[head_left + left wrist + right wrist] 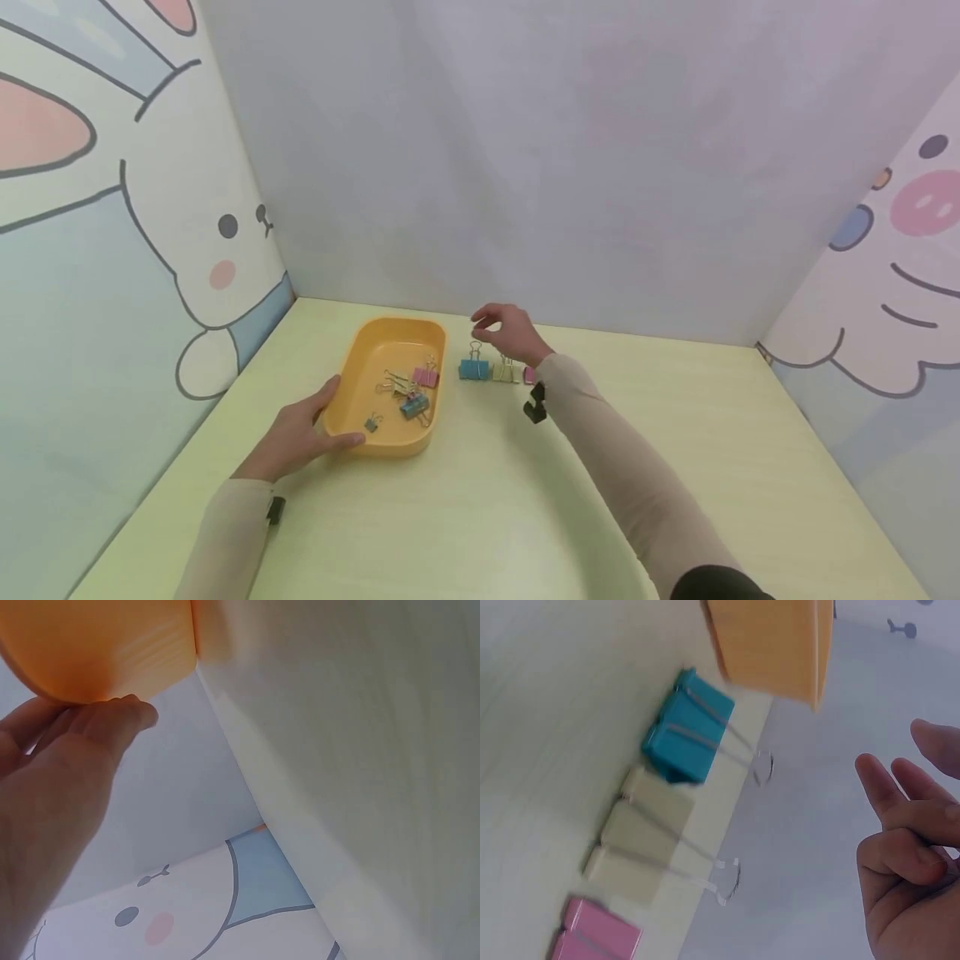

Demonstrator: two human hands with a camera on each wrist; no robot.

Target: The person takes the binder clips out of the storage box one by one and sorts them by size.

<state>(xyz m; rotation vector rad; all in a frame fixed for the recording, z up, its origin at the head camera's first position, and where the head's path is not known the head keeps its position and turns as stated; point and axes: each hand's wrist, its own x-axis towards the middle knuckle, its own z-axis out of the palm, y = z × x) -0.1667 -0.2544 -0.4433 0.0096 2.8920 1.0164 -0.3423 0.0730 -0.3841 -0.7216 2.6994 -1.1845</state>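
My left hand (300, 429) holds a yellow-orange plastic tray (382, 328) at its near left corner, thumb along the front rim and fingers at the left side. In the left wrist view, fingertips lie under the rim of the tray (142, 652). Several binder clips lie inside, among them a pink one (425, 377) and a blue one (414, 406). Right of the tray stand a blue binder clip (473, 369), a cream one (641, 832) and a pink one (596, 934) in a row. Above them hovers my right hand (513, 332), fingers loosely bent, holding nothing.
The pale yellow tabletop (465, 525) extends in front of the tray and to the right. A grey-white wall (525, 167) rises behind it, with cartoon panels on both sides, a rabbit (195, 208) on the left one.
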